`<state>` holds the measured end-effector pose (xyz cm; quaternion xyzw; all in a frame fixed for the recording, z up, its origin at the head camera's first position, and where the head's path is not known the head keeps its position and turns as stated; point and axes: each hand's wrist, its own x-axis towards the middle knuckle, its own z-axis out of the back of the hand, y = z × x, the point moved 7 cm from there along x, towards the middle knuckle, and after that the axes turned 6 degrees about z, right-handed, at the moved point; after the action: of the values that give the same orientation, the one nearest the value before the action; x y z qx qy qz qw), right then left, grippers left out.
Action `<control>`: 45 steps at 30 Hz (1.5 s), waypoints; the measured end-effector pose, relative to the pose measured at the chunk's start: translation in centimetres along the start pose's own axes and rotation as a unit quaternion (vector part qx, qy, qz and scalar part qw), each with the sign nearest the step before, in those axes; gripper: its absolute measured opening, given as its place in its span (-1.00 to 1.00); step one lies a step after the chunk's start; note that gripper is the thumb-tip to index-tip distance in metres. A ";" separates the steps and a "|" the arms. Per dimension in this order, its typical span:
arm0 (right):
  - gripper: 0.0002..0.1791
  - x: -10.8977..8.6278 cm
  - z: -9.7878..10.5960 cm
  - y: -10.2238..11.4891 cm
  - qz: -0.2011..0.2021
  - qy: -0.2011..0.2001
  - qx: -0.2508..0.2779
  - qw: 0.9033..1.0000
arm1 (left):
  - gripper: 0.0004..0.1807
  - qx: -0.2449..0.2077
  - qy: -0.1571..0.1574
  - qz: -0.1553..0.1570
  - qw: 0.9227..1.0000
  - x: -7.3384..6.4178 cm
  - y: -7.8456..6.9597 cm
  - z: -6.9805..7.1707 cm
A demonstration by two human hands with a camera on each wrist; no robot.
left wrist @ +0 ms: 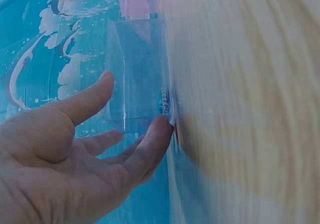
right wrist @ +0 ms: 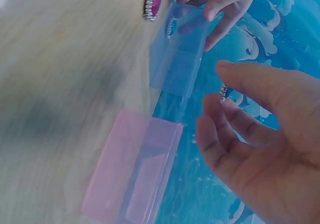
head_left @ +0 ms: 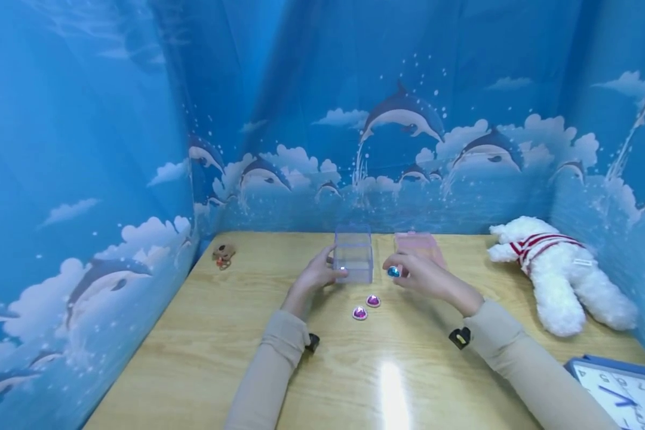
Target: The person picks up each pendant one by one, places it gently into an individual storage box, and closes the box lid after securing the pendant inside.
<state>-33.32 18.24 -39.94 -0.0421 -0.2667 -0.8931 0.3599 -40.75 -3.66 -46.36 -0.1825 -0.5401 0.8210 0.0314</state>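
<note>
At the middle of the table, my left hand (head_left: 318,270) holds the left end of a clear bluish plastic box (head_left: 361,272), thumb and fingers on different sides of it. Its lid stands raised at the back. A blue gem with a beaded rim (right wrist: 171,28) lies inside the box. My right hand (head_left: 421,276) pinches another blue gem (head_left: 393,271) between thumb and fingertips, to the right of the box and above the table. Two magenta gems with beaded rims, one (head_left: 373,301) behind the other (head_left: 359,313), lie in front of the box.
A pink clear box (right wrist: 115,159) stands behind my right hand. The white plush toy in a striped top (head_left: 556,269) lies at the right, with a whiteboard (head_left: 623,394) at the near right. Far left lies a small brown toy (head_left: 223,255). Dolphin-print curtains (head_left: 322,119) enclose the table.
</note>
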 end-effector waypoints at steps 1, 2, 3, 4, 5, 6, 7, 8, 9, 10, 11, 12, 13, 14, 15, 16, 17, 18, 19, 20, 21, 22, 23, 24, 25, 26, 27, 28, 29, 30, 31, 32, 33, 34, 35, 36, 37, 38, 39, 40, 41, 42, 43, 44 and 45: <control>-0.64 0.3 0.0 0.0 -0.004 0.001 0.002 1.000 | 0.03 -0.001 0.001 0.001 1.000 0.0 0.1 0.0; -0.63 0.6 0.1 0.0 -0.006 0.001 0.003 1.000 | 0.03 -0.002 0.001 0.004 1.000 -0.1 0.2 -0.1; -0.63 0.8 0.2 0.0 -0.011 0.000 0.002 1.000 | 0.03 -0.002 0.001 0.006 1.000 -0.1 0.3 -0.1; -0.63 1.1 0.2 0.0 -0.017 -0.003 0.000 1.000 | 0.03 -0.006 0.002 0.008 1.000 -0.2 0.3 -0.1; -0.63 1.4 0.3 -0.1 -0.024 -0.006 0.002 1.000 | 0.03 -0.005 0.001 0.009 1.000 -0.3 0.4 -0.1; -0.63 1.8 0.4 -0.1 -0.031 -0.010 0.005 0.999 | 0.03 -0.006 0.000 0.008 1.000 -0.3 0.4 -0.2; -0.63 2.1 0.4 -0.2 -0.036 -0.013 0.007 0.999 | 0.04 -0.006 0.000 0.007 1.000 -0.3 0.4 -0.2; -0.64 2.5 0.4 -0.2 -0.045 -0.014 0.008 0.999 | 0.04 -0.010 0.001 0.008 1.000 -0.3 0.5 -0.2; -0.64 2.9 0.5 -0.2 -0.052 -0.015 0.010 0.998 | 0.04 -0.012 0.001 0.007 1.000 -0.2 0.4 -0.2; -0.64 3.2 0.5 -0.2 -0.059 -0.014 0.016 0.998 | 0.03 -0.014 0.002 0.007 1.000 -0.2 0.4 -0.2; -0.65 3.6 0.4 -0.1 -0.063 -0.011 0.018 0.998 | 0.03 -0.013 0.002 0.006 1.000 -0.1 0.4 -0.2; -0.65 3.9 0.4 0.0 -0.066 -0.009 0.018 0.998 | 0.02 -0.010 0.001 0.003 1.000 0.0 0.3 -0.2; -0.65 4.2 0.3 0.0 -0.071 -0.007 0.021 0.997 | 0.01 -0.007 -0.001 0.001 1.000 0.0 0.3 -0.2; -0.65 4.5 0.3 0.1 -0.073 -0.005 0.024 0.997 | 0.01 -0.003 -0.003 0.000 1.000 0.0 0.2 -0.1; -0.65 4.8 0.2 0.2 -0.073 -0.005 0.029 0.997 | 0.00 0.003 -0.007 -0.003 1.000 0.0 0.1 -0.1; -0.65 5.0 0.1 0.2 -0.073 -0.004 0.034 0.997 | -0.01 0.007 -0.009 -0.004 1.000 0.0 0.0 -0.1; -0.64 5.2 0.0 0.3 -0.071 -0.005 0.037 0.997 | -0.01 0.010 -0.011 -0.005 1.000 0.0 0.0 0.0; -0.63 5.4 -0.2 0.2 -0.071 -0.005 0.042 0.997 | -0.01 0.014 -0.013 -0.006 1.000 0.0 0.0 0.0; -0.62 5.7 -0.3 0.2 -0.070 -0.005 0.044 0.997 | -0.01 0.017 -0.014 -0.006 1.000 0.0 0.0 0.0; -0.61 5.9 -0.5 0.1 -0.068 -0.005 0.044 0.997 | -0.01 0.017 -0.015 -0.005 1.000 -0.1 0.0 0.0; -0.61 6.2 -0.6 0.0 -0.067 -0.004 0.040 0.997 | -0.01 0.019 -0.015 -0.005 1.000 -0.1 -0.1 0.1; -0.60 6.4 -0.8 -0.1 -0.067 -0.003 0.037 0.997 | -0.01 0.020 -0.016 -0.005 1.000 -0.1 -0.1 0.1; -0.60 6.7 -0.9 -0.2 -0.070 -0.002 0.035 0.997 | -0.01 0.020 -0.015 -0.005 1.000 -0.1 -0.1 0.1; -0.59 7.0 -1.1 -0.3 -0.073 0.001 0.033 0.997 | -0.02 0.023 -0.016 -0.006 1.000 -0.1 -0.1 0.1; -0.59 7.3 -1.2 -0.4 -0.076 0.003 0.031 0.997 | -0.02 0.024 -0.016 -0.007 1.000 -0.1 -0.1 0.1; -0.58 7.6 -1.3 -0.4 -0.079 0.005 0.030 0.996 | -0.03 0.025 -0.016 -0.008 1.000 -0.1 -0.2 0.1; -0.58 7.8 -1.5 -0.5 -0.083 0.007 0.031 0.996 | -0.03 0.027 -0.016 -0.010 0.999 -0.2 -0.2 0.1; -0.57 8.0 -1.6 -0.5 -0.086 0.010 0.034 0.996 | -0.03 0.026 -0.015 -0.010 1.000 -0.2 -0.2 0.1; -0.56 8.2 -1.7 -0.6 -0.089 0.012 0.034 0.995 | -0.03 0.025 -0.014 -0.009 1.000 -0.2 -0.2 0.1; -0.56 8.4 -1.8 -0.6 -0.089 0.014 0.033 0.995 | -0.03 0.027 -0.015 -0.009 0.999 -0.1 -0.2 0.1; -0.56 8.5 -1.9 -0.7 -0.090 0.015 0.032 0.995 | -0.03 0.029 -0.015 -0.009 0.999 -0.1 -0.2 0.1; -0.55 8.7 -2.0 -0.7 -0.091 0.015 0.034 0.995 | -0.03 0.027 -0.013 -0.007 1.000 -0.1 -0.2 0.1; -0.56 8.8 -2.1 -0.7 -0.089 0.016 0.030 0.995 | -0.03 0.029 -0.013 -0.005 0.999 -0.2 -0.1 0.1; -0.56 8.9 -2.2 -0.7 -0.087 0.015 0.026 0.996 | -0.03 0.032 -0.014 -0.004 0.999 -0.1 -0.1 0.1; -0.57 9.1 -2.3 -0.7 -0.086 0.014 0.022 0.996 | -0.04 0.038 -0.015 -0.004 0.999 -0.1 -0.1 0.1; -0.58 9.2 -2.4 -0.8 -0.085 0.013 0.018 0.996 | -0.04 0.041 -0.016 -0.003 0.999 -0.2 -0.1 0.1; -0.58 9.3 -2.4 -0.8 -0.083 0.011 0.013 0.996 | -0.04 0.044 -0.015 -0.002 0.999 -0.2 -0.1 0.1; -0.59 9.4 -2.5 -0.8 -0.081 0.010 0.008 0.997 | -0.04 0.046 -0.015 -0.002 0.999 -0.2 -0.1 0.1; -0.60 9.5 -2.5 -0.8 -0.079 0.008 0.003 0.997 | -0.05 0.052 -0.016 -0.004 0.999 -0.2 -0.1 0.1; -0.59 9.6 -2.6 -0.9 -0.080 0.007 0.002 0.997 | -0.05 0.052 -0.017 -0.004 0.999 -0.2 -0.2 0.1; -0.59 9.7 -2.6 -0.9 -0.081 0.006 0.001 0.997 | -0.05 0.051 -0.016 -0.005 0.999 -0.1 -0.2 0.1; -0.59 9.8 -2.6 -1.0 -0.081 0.007 -0.001 0.997 | -0.05 0.048 -0.015 -0.005 0.999 -0.2 -0.2 0.1; -0.59 9.8 -2.7 -1.0 -0.081 0.008 -0.002 0.997 | -0.05 0.047 -0.015 -0.005 0.999 -0.1 -0.2 0.1; -0.59 9.9 -2.7 -1.1 -0.084 0.009 -0.002 0.996 | -0.05 0.044 -0.015 -0.005 0.999 -0.1 -0.2 0.1; -0.59 10.0 -2.8 -1.2 -0.086 0.011 -0.002 0.996 | -0.05 0.040 -0.015 -0.004 0.999 -0.1 -0.2 0.1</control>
<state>-41.14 11.35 -40.16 -0.0100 -0.2634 -0.9218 0.2843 -40.67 -3.70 -46.14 -0.1667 -0.5080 0.8444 0.0343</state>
